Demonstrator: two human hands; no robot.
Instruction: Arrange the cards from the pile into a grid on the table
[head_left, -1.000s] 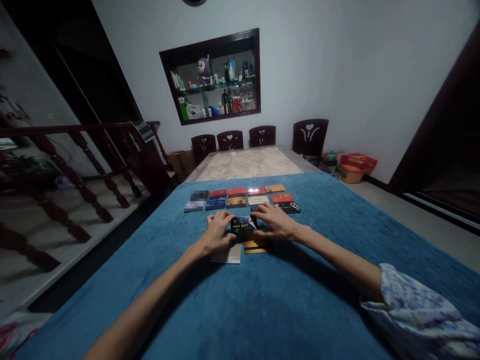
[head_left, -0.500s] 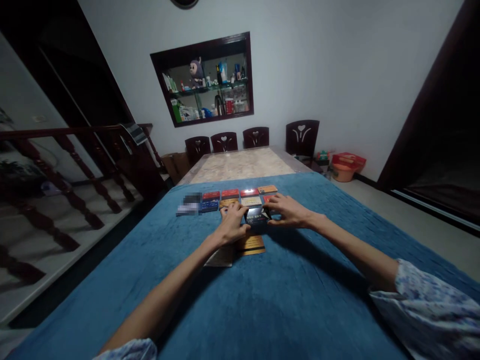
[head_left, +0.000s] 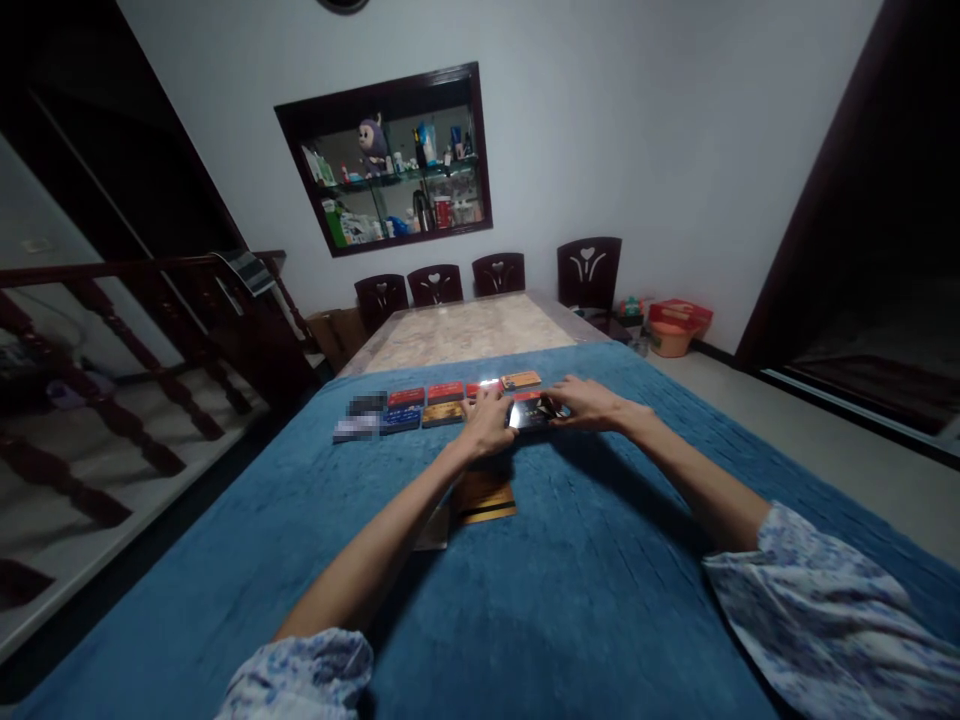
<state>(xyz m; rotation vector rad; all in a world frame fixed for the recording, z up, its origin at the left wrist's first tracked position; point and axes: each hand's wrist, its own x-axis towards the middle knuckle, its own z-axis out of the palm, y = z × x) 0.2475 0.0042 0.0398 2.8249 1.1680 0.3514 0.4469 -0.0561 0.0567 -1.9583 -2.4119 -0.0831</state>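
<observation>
A black card [head_left: 531,414] is held between my two hands, its face catching a bright glare. My left hand [head_left: 486,425] pinches the left end. At the right end, the fingers of my right hand [head_left: 589,403] grip it. The card is low over the front row, partly covering a red card there. To the left in that row lie a gold card [head_left: 442,414] and a blue card [head_left: 401,419]. Behind are several red cards [head_left: 445,391] and an orange card [head_left: 520,380]. Nearer me, beneath my left forearm, lies a gold card with a dark stripe [head_left: 487,500].
A blue cloth [head_left: 600,600] covers the near part of the table, with its marble-patterned top [head_left: 480,330] showing beyond. A pale flat piece [head_left: 431,532] lies partly under my left arm. Blurred-out items [head_left: 364,418] sit at the left end of the rows. Dark chairs [head_left: 589,275] stand behind.
Both hands have carried the black card forward and to the right, onto the front row's right end. The view has also shifted slightly. The other cards have stayed put.
</observation>
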